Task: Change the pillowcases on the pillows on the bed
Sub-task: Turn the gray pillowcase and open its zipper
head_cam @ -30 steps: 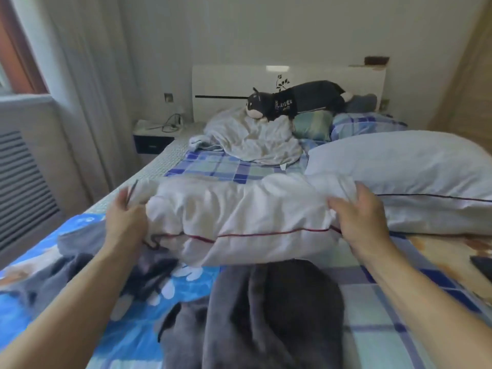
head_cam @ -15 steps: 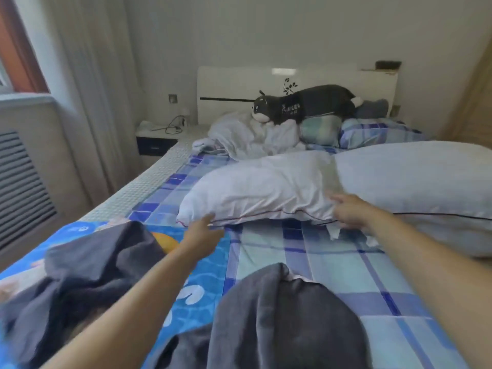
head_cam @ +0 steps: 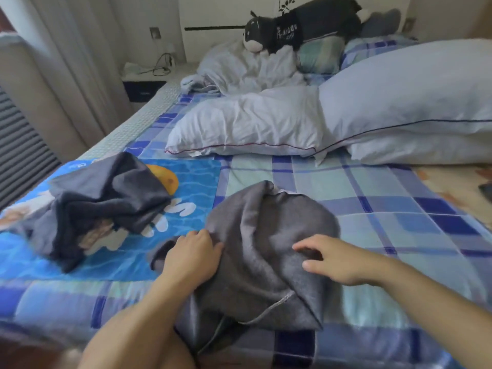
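Left hand (head_cam: 192, 258): fingers curled into the left edge of the gray pillowcase (head_cam: 269, 251), gripping its fabric. Right hand (head_cam: 336, 258): fingers loosely spread, fingertips touching the same pillowcase. Beyond both hands: two white pillows (head_cam: 247, 123) (head_cam: 415, 102) on the plaid bed (head_cam: 399, 209). Left of the left hand: crumpled dark pillowcase (head_cam: 106, 198) on a blue blanket (head_cam: 194, 177). Far beyond: plush cat (head_cam: 300, 22), rumpled white sheet (head_cam: 247, 67).

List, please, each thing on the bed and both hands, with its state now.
Left hand: grips the grey pillowcase edge.
Right hand: open, fingers reaching over the grey pillowcase.
Grey pillowcase: crumpled, empty.
Dark pillowcase: heaped, untouched.
White pillow: bare, lying flat.
Big pillow: bare.
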Motion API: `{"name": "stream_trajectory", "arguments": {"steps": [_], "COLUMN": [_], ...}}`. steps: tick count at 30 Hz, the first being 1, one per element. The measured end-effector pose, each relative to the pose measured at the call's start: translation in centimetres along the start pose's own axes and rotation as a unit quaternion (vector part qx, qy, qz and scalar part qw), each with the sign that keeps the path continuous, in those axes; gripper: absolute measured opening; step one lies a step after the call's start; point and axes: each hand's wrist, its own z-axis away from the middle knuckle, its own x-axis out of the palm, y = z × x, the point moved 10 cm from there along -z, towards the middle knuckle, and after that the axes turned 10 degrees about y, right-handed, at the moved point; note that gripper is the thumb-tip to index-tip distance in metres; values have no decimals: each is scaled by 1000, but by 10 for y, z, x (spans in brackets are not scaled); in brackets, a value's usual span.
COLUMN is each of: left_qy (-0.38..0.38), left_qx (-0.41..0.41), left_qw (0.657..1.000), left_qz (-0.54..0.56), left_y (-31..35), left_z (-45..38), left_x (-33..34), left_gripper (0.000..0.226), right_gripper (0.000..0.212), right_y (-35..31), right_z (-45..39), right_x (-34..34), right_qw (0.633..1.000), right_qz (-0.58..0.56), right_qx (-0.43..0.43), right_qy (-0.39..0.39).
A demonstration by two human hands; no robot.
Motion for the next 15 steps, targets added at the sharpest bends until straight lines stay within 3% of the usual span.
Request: {"name": "stream_trajectory", "arguments": {"steps": [3,5,7,9,11,12,13,15], "left_qy": [0,11,-26,-69,-83,-72,-48,27], "left_qx": [3,-39,-91,-75,4,53,105,170], "left_qw": [992,957,857,748,695,706,745,860], "left_qz": [122,288,507,656,715,702,657,480], "left_y": [29,40,58,89,116,124,129,124], "left_z": [3,8,21,33,37,34,31,21], "left_x": [-3,-10,-13,-28,-60,-75,-86,-80], "left_gripper": [22,20,20,22,29,31,32,35], "right_gripper": [56,58,69,77,46,32,28,28], "right_y": [11,-6,-30,-47,-37,-22,-3,52], "right_z": [21,29,36,42,43,47,54,78], "right_x": [24,24,30,37,3,-26,-58,-118], "right_qw": [999,992,974,962,947,926,893,802], "right_qz": [18,-36,-193,-247,-224,-232,-260,-332], "right_qx": [-1,-14,-19,-37,-50,-38,-16,64], "right_qy": [51,116,114,106,223,296,367,493]}}
